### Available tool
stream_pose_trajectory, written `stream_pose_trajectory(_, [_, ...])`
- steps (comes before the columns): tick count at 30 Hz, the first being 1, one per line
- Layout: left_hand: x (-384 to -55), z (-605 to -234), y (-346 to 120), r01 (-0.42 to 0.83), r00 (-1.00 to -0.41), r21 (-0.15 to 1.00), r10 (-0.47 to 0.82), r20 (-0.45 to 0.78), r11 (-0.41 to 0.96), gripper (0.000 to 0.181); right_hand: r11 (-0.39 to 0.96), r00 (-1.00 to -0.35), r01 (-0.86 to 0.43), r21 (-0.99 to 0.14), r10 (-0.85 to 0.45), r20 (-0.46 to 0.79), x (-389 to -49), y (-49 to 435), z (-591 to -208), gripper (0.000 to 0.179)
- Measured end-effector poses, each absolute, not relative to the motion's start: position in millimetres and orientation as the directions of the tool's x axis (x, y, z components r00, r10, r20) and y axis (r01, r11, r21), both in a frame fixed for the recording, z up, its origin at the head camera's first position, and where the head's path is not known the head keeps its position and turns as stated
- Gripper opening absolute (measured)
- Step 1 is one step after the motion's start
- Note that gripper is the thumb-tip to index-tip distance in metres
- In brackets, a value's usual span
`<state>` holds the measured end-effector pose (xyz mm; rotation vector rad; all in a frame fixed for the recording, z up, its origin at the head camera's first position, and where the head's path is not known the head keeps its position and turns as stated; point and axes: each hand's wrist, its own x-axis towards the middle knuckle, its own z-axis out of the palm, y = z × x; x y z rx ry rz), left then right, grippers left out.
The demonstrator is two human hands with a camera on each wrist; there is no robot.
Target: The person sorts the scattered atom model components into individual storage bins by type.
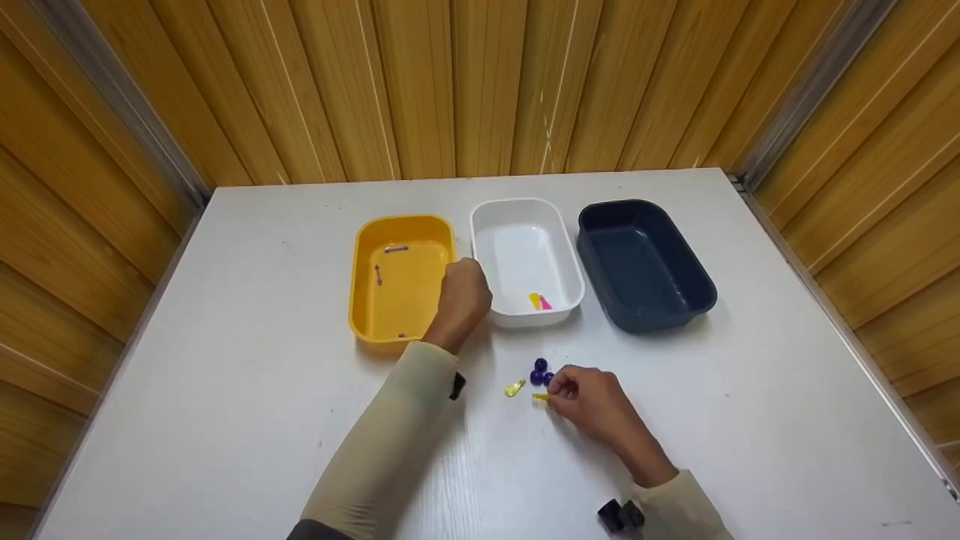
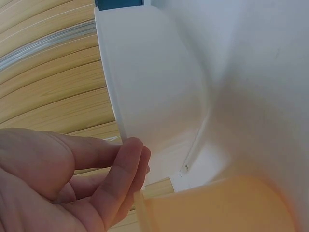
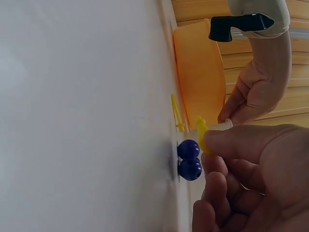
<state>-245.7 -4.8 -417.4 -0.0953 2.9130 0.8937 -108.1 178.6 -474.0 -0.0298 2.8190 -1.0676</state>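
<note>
Head: pinched, likely for its smallness, a yellow piece [image 1: 540,397] in the right hand [image 1: 596,405] before the white tray's [image 1: 536,320] near edge. Left wrist: bunched the left hand's [image 2: 53,179] fingertips near that tray's rim; could not tell of anything held. Right wrist: left one end jutting, perhaps for clear sight.

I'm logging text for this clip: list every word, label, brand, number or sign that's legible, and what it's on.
None can be read in any view.
Yellow tray, white tray, dark tray: no lettering visible.
Yellow piece in the right hand, and the dark blue beads: none visible.
Faint mark on the white tabletop, lower right: too small to make out.
</note>
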Motion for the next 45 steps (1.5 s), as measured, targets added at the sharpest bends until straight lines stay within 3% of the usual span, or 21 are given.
stream_pose_trajectory(17, [-245,-417,-5,-0.087,-0.994,0.549,-0.038,-0.101,0.832,0.023,0.732,-0.998,-0.018,-0.681,0.027,0.055,-140,184,-455,0.006])
stream_pose_trajectory(29, [-247,-417,-4,-0.115,-0.990,0.561,-0.046,-0.137,0.820,0.023,0.698,-0.989,0.075,-0.712,0.144,0.037,-168,188,-447,0.010])
stream_pose_trajectory(45, [-247,-417,-4,-0.089,-0.993,0.550,-0.032,-0.113,0.830,0.023,0.666,-0.972,0.095,-0.740,0.223,0.076,-192,187,-446,0.016])
